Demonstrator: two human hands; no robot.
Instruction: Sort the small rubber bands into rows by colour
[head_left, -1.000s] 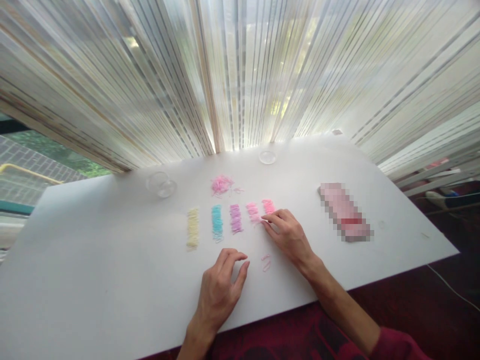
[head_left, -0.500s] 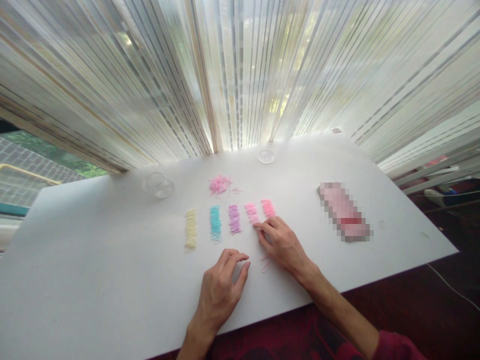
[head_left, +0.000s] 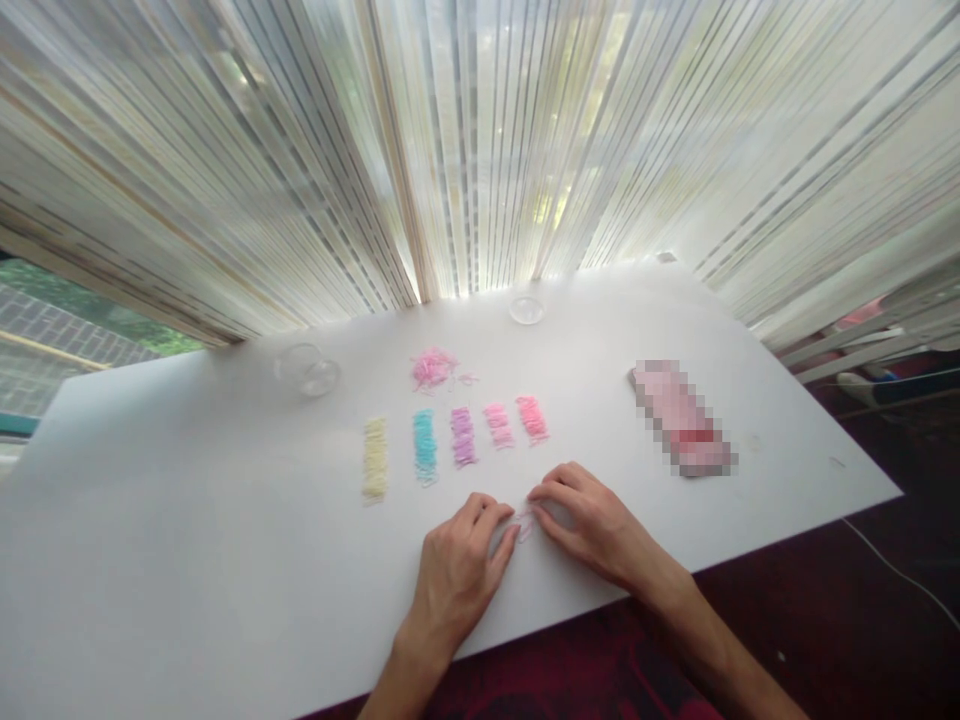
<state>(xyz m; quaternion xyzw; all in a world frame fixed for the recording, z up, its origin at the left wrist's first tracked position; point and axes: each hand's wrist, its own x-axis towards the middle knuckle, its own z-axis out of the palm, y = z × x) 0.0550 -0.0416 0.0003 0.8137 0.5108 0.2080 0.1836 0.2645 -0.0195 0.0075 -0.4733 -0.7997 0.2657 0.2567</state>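
Observation:
Several loose pink elastic bands (head_left: 524,528) lie on the white table between my two hands. On their left, my left hand (head_left: 466,555) rests with thumb and fingertips a little apart, nothing visible in them. My right hand (head_left: 589,518) is just to their right, its thumb and index finger parted close to the bands. Beyond the hands, bands are laid in neat rows by colour: yellow (head_left: 375,460), turquoise (head_left: 425,447), purple (head_left: 463,436), light pink (head_left: 498,426) and brighter pink (head_left: 532,419). Farther back is a loose heap of pink bands (head_left: 433,369).
Clear round containers (head_left: 306,370) stand at the back left, and a clear round dish (head_left: 526,311) at the back. A blurred pink oblong item (head_left: 682,418) lies on the right of the table (head_left: 187,540). String curtains (head_left: 480,150) hang along the far edge.
My right hand has moved from the light pink row back toward me, to the loose bands. My left hand has shifted slightly right, closer to them.

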